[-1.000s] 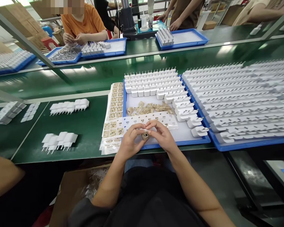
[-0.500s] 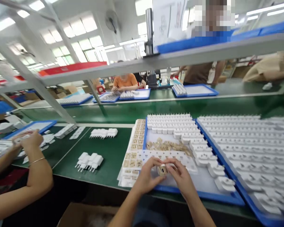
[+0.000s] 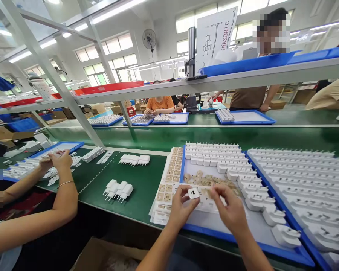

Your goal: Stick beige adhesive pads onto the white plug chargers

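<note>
My left hand [image 3: 180, 206] grips a white charger [image 3: 193, 193] between thumb and fingers. The charger's flat end, with a dark USB slot, faces me. To the right of it, my right hand [image 3: 231, 207] is closed in a pinch. At its fingertips shows a thin tan film piece [image 3: 207, 192], blurred and partly hidden. Both hands are above a blue-rimmed tray [image 3: 214, 230] with rows of white chargers [image 3: 244, 184]. Behind the hands, a pile of loose tan pieces [image 3: 200, 177] lies in that tray, beside a white sheet with small holes.
Sheets of tan square stickers [image 3: 165, 192] lie left of the tray. Two groups of white plugs [image 3: 118, 190] rest on the green table [image 3: 147, 205]. Another full tray [image 3: 296, 188] stands at right. At left, a co-worker's hands [image 3: 58, 159] handle something small. A shelf [image 3: 164, 88] crosses above.
My hands have drawn apart. The charger's end, tan before, is now white, and a tan piece is at my right fingertips. The camera view has shifted, moving the scene rightward in the picture.
</note>
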Motion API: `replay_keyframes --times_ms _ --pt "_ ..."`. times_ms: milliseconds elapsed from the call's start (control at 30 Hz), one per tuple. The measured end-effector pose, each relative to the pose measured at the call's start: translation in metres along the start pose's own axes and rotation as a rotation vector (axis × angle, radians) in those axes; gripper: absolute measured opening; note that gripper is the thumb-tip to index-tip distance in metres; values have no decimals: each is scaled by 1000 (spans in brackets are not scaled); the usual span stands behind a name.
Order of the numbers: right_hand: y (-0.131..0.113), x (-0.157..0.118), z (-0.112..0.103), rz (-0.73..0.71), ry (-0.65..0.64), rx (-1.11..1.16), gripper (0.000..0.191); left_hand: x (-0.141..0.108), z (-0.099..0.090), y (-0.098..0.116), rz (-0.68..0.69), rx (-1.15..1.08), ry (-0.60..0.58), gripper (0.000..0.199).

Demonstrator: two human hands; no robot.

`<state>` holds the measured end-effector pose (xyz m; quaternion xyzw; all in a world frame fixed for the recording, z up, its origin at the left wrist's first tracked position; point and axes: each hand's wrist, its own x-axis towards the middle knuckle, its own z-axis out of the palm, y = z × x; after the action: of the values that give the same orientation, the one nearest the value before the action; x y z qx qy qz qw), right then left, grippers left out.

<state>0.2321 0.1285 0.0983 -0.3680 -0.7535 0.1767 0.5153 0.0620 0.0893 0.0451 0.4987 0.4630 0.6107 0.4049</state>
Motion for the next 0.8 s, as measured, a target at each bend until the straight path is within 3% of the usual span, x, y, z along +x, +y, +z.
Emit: replay_keyframes --times_ms 67,200,333,433,500,600,800 --pt "16 27 2 144 -43 -140 14 0 -5 1 54 -43 53 42" --pt "55 54 15 312 -360 -602 34 2 -40 18 129 41 176 45" --pt "67 45 24 300 -468 -720 35 2 -111 31 196 607 360 41" --pt "62 40 26 301 -550 -686 32 -3 -162 20 168 1107 474 38" --pt "59 41 27 310 -603 -665 31 -6 -185 7 122 1346 500 34" --pt "58 42 28 318 -618 -642 30 -7 -200 -7 64 1529 527 35" --pt "61 40 28 309 -585 -637 29 -18 -205 -16 -21 1610 572 58"
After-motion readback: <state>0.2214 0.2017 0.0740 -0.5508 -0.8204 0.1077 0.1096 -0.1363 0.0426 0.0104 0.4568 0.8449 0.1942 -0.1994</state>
